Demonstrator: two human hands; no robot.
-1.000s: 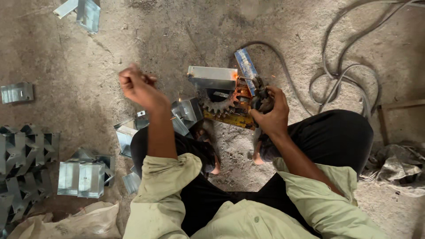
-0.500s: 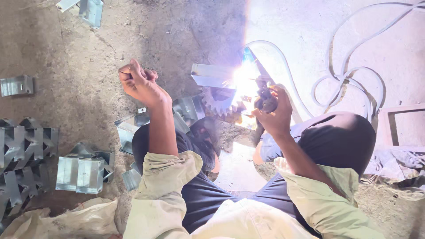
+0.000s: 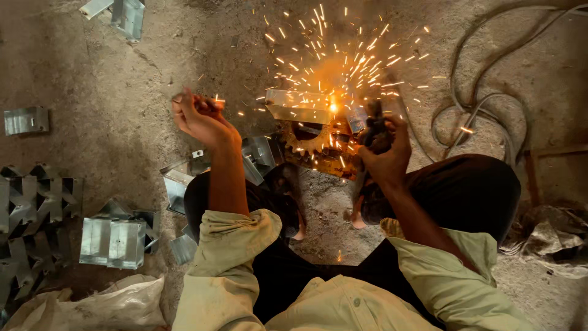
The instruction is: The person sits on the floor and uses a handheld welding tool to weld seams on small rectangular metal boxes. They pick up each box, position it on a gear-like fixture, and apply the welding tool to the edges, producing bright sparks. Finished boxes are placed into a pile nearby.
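Nearest the camera, pale green rolled sleeves (image 3: 229,245) and dark trousers (image 3: 465,190) framed a squatting person over a dusty concrete floor (image 3: 92,67).

The right hand (image 3: 386,156) was closed tight around a dark electrode holder (image 3: 373,125), its tip meeting a folded sheet-metal bracket (image 3: 300,105) that rested on a rusty toothed gear (image 3: 312,144). An orange arc glowed at the joint (image 3: 334,107), and sparks (image 3: 349,55) fanned up and outward over the floor. The left hand (image 3: 199,116) was raised clear to the side, fingers curled loosely shut; whether it held something small could not be told.

The risks looked plain. Bare forearms and bare feet (image 3: 355,217) sat just under the spark shower, so burns seemed likely. No shield showed between arc and eyes. The bracket sat loose on the gear and could shift, spoiling the bead.

To the left lay bright, sharp-edged galvanised brackets (image 3: 116,242), some stacked in a jagged, interlocked pile (image 3: 30,208), beside a crumpled pale sack (image 3: 98,306). Further out, a single bracket (image 3: 26,120) lay flat, two more (image 3: 119,11) sat at the top edge, and grey cables (image 3: 478,110) looped across the floor, within reach of stray sparks.
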